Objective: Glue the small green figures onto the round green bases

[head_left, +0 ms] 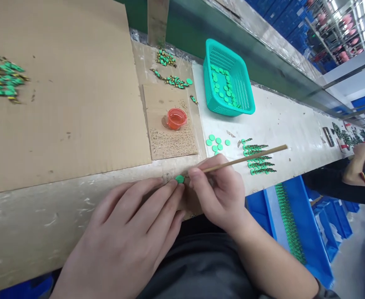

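My right hand [218, 189] is closed around a thin wooden stick [247, 158]; its lower tip is near a small round green disc [179, 179]. The far end of the stick points up to the right. At the table edge, the fingertips of my left hand [135, 220] press against that disc, fingers stretched side by side. Just beyond my hands, a red cup [176, 118] of liquid stands on a speckled cardboard square [173, 143]. Several loose green discs [218, 141] lie to its right, beside rows of discs with dark, twisted pieces attached [259, 158].
A teal basket [229, 110] holds more green discs. Small green-and-dark pieces lie in piles [174, 82] behind the cup and on the large cardboard sheet [76, 124] at left. Blue bins [313, 232] stand below the table at right, where another person's arm [353, 170] shows.
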The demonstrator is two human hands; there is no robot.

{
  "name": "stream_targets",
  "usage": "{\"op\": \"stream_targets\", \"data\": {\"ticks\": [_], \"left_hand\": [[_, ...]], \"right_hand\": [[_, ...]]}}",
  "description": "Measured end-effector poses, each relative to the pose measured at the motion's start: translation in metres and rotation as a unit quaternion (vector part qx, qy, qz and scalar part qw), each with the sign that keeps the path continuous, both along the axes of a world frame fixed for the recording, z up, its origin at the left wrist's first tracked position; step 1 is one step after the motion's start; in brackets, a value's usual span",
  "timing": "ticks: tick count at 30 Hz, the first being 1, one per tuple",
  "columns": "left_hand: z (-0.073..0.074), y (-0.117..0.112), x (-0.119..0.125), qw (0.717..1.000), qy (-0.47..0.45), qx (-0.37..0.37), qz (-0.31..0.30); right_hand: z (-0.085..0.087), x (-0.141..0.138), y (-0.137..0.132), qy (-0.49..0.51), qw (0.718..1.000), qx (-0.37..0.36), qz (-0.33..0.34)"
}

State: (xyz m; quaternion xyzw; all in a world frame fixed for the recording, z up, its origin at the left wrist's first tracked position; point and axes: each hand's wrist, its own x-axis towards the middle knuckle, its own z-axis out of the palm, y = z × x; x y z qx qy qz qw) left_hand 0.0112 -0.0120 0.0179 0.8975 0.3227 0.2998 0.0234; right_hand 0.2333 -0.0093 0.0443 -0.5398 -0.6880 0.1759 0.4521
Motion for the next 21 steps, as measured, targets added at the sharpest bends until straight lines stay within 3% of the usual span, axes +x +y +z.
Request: {"op": "stream_targets", "data": {"ticks": [6, 21], "left_hand": [[-0.0008, -0.0009, 0.0018, 1.000, -0.005, -0.015, 0.003], [-0.0004, 0.0026, 0.0047, 1.000, -0.007, 0.004, -0.005]], "right_hand": [[-0.0063, 0.0032, -0.0037, -0.036, 0.999, 0.007, 0.018], [-0.0009, 0.0016, -0.0038, -0.053, 0.998, -0.010, 0.026]]}}
